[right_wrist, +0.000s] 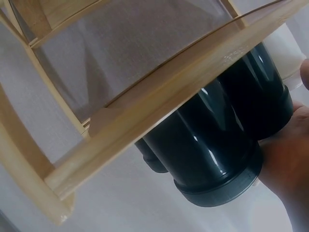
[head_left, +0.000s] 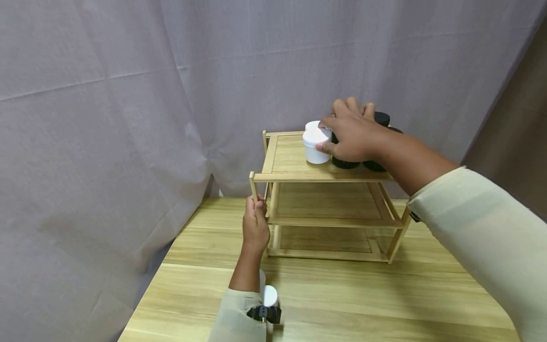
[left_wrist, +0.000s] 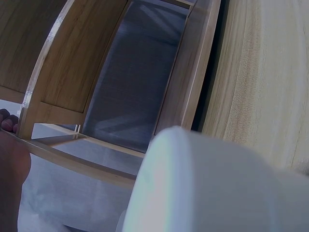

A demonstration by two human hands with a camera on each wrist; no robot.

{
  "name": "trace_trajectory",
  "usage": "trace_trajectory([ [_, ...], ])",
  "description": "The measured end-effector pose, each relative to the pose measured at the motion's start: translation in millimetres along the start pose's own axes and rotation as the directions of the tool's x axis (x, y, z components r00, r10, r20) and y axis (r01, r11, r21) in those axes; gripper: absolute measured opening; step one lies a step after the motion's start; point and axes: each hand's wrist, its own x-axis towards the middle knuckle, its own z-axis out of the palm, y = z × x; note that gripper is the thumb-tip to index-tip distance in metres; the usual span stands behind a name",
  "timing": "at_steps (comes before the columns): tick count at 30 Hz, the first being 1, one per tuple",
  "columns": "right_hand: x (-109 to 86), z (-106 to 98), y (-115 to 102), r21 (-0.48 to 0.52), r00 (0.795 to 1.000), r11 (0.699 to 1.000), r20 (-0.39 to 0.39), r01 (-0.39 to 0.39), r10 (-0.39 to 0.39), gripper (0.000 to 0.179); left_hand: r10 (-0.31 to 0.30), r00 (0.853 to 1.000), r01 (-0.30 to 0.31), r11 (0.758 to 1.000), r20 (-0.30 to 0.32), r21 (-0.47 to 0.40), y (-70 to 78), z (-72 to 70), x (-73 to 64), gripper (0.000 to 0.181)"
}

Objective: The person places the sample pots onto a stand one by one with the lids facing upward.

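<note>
A three-tier wooden rack (head_left: 325, 177) stands on the table. My left hand (head_left: 255, 225) grips its front left post, fingers curled round the wood; the left wrist view shows part of that hand (left_wrist: 12, 159) at the frame edge. On the top tier, my right hand (head_left: 352, 133) pinches a white jar (head_left: 317, 154) between thumb and fingers. A second white jar (head_left: 312, 125) sits just behind it. Several black jars (head_left: 345, 165) stand to the right, partly hidden under the right hand and forearm. The right wrist view shows black jars (right_wrist: 207, 145) close beside the hand.
White jars (head_left: 270, 295) stand on the wooden table (head_left: 342, 294) beside my left forearm; one looms large in the left wrist view as a white jar (left_wrist: 222, 183). A grey curtain (head_left: 149, 118) hangs behind and left of the rack.
</note>
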Motion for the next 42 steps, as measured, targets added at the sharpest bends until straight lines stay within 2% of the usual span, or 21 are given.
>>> trace_trajectory([
  [10, 2.6, 2, -3, -0.09, 0.998, 0.995, 0.038, -0.045, 0.048, 0.066, -0.012, 1.0, 0.012, 1.0, 0.007, -0.004, 0.2, 1.4, -1.1, 0.045],
  [20, -0.8, 4, -7, -0.183, 1.0, 0.983, 0.022, -0.011, 0.015, 0.064, -0.026, 1.0, 0.026, 1.0, 0.004, -0.015, 0.3, 3.0, 0.6, 0.036],
  [31, 0.8, 9, -15, -0.263, 0.999, 0.965, 0.038, -0.014, 0.025, 0.056, 0.0, 1.0, 0.0, 1.0, -0.009, 0.003, -2.7, -0.8, 0.7, 0.048],
  [38, -1.3, 9, -16, -0.249, 1.0, 0.969, 0.004, 0.0, 0.001, 0.062, 0.012, 1.0, -0.012, 1.0, -0.009, 0.0, -2.0, -0.9, 1.9, 0.06],
  [42, -5.1, 9, -20, -0.254, 0.998, 0.967, -0.044, 0.029, -0.042, 0.064, 0.015, 1.0, -0.015, 1.0, -0.007, 0.001, -3.3, -0.6, 2.6, 0.062],
])
